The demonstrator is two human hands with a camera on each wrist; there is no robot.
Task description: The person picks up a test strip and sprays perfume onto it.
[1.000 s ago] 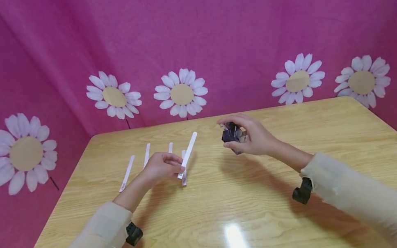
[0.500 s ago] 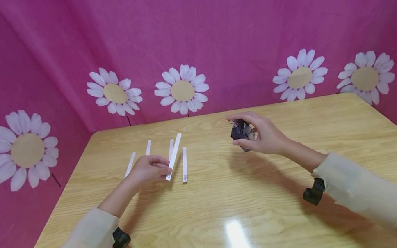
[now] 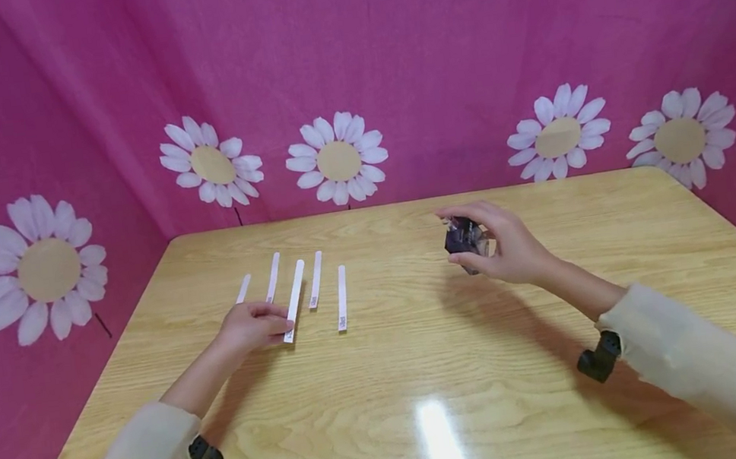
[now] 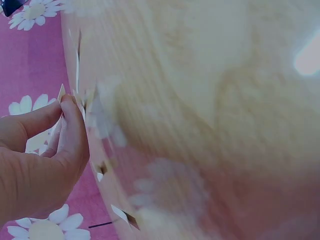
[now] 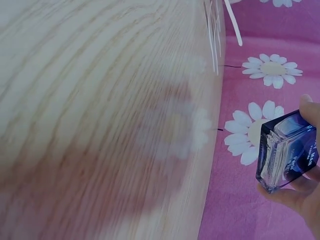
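Note:
Between thumb and fingers, my left hand (image 3: 252,326) pinches a white paper test strip (image 3: 295,296) by its near, printed end. The strip is raised over the table and slants away from me; in the left wrist view its tip (image 4: 61,91) pokes out above the thumb. Several similar paper strips lie around it, one (image 3: 315,278) just to its right, another (image 3: 342,298) farther right, and one (image 3: 243,288) partly hidden behind the hand. Off to the right, my right hand (image 3: 508,247) grips a dark blue glass perfume bottle (image 3: 464,239) above the table, thumb below and fingers over the top.
Under both hands is a light wooden table (image 3: 386,380) with a bright reflection (image 3: 442,442) near the front. A pink curtain (image 3: 430,61) printed with white daisies hangs behind it and along the left side. A small black camera sits at each wrist.
My left hand has carried the paper strip leftward, from over the rightmost strip to among the left ones. My right hand has drifted slightly right, still holding the bottle.

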